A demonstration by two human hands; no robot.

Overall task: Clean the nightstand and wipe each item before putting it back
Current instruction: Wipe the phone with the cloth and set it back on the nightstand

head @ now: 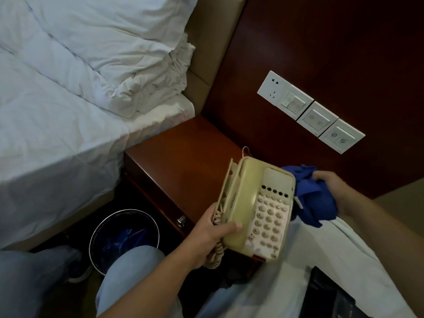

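A yellowed cream desk telephone (259, 207) with a keypad and coiled cord hangs in the air over the front right corner of the dark wooden nightstand (183, 157). My left hand (213, 232) grips its left side, thumb across the handset. My right hand (332, 189) is closed on a crumpled blue cloth (309, 198) pressed against the phone's right edge. A thin cable runs from the phone's back toward the wall. The nightstand top carries nothing else.
A bed with rumpled white linen (68, 99) lies left of the nightstand. A wall panel of sockets and switches (309, 111) is behind it. A round bin (124, 239) stands on the floor by my knees. A white surface (332, 260) holds a dark object (325, 297) at lower right.
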